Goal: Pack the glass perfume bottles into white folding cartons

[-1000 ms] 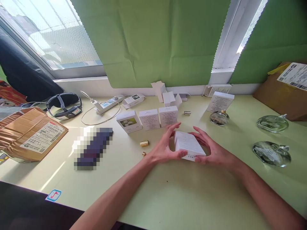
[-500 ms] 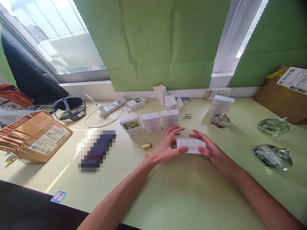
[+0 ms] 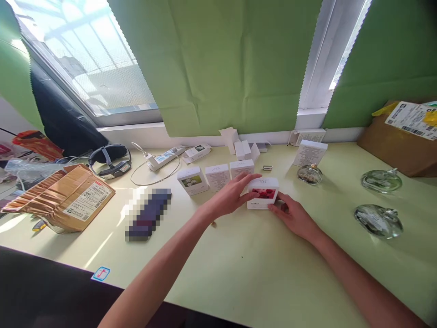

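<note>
A white perfume carton (image 3: 261, 204) with a red flower picture on its front stands on the table, between my two hands. My left hand (image 3: 230, 195) grips its left side, the thumb on the front and the fingers at the top edge. Low on the right side, my right hand (image 3: 294, 217) holds the carton with the thumb at its front corner. Just behind my left hand stand similar white cartons, one with a white flower picture (image 3: 192, 181) and one with printed text (image 3: 217, 177). A small gold piece (image 3: 213, 223) lies by my left wrist.
Glass perfume bottles lie at right, one clear (image 3: 378, 221), one greenish (image 3: 381, 181), one smaller with a gold neck (image 3: 309, 174). A silver cap (image 3: 267, 168) lies behind. At left are a pixelated dark object (image 3: 150, 214), cardboard package (image 3: 92, 200), headset (image 3: 111, 161) and power strip (image 3: 167, 158).
The carton has turned up, so its red flower picture faces me instead of the lettered top. My hands moved slightly away from me with it. The view shifted a little.
</note>
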`<act>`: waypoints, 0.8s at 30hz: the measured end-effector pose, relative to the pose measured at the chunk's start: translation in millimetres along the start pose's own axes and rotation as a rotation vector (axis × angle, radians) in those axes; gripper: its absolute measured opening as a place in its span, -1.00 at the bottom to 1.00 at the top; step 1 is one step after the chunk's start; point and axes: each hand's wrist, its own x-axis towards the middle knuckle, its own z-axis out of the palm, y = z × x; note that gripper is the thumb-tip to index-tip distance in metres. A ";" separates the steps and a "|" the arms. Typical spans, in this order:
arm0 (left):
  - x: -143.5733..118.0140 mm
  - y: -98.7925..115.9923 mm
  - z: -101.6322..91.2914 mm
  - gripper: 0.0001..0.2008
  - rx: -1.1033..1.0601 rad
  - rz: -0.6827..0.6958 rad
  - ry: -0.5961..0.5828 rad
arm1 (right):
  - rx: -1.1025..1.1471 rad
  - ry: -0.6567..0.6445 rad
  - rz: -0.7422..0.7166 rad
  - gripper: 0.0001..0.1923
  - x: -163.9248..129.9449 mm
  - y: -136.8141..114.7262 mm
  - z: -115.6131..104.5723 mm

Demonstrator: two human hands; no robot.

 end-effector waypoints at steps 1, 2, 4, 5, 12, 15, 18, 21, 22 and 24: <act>1.5 0.0 -3.1 -0.50 0.001 -0.014 -0.010 | -0.009 -0.002 -0.007 -0.47 0.2 1.4 -0.1; 2.5 -0.4 -4.7 -0.48 -0.004 -0.027 -0.019 | -0.017 -0.002 -0.013 -0.46 0.4 2.6 0.1; 3.5 -2.6 -3.6 -0.48 -0.037 -0.042 -0.029 | -0.030 -0.004 -0.027 -0.46 0.8 4.6 1.1; 3.5 -4.6 -1.3 -0.49 -0.069 -0.044 -0.029 | -0.035 -0.006 -0.035 -0.45 1.0 5.4 1.7; -5.4 -21.7 24.3 -0.47 -0.243 -0.059 0.053 | -0.051 -0.011 -0.079 -0.43 1.0 5.9 5.8; -12.5 -25.3 32.5 -0.46 -0.263 -0.032 0.086 | -0.053 -0.011 -0.098 -0.44 0.6 5.2 6.2; -20.0 -27.8 38.7 -0.45 -0.221 -0.010 0.124 | -0.056 -0.009 -0.121 -0.46 0.7 5.0 6.8; -24.5 -30.3 43.3 -0.45 -0.196 0.003 0.158 | -0.061 -0.009 -0.148 -0.48 2.3 5.5 7.9; -24.7 -31.0 44.5 -0.44 -0.208 -0.004 0.157 | -0.062 -0.008 -0.158 -0.50 3.0 5.8 8.4; -23.2 -31.9 46.4 -0.39 -0.259 -0.035 0.138 | -0.060 -0.008 -0.174 -0.51 4.7 6.7 9.1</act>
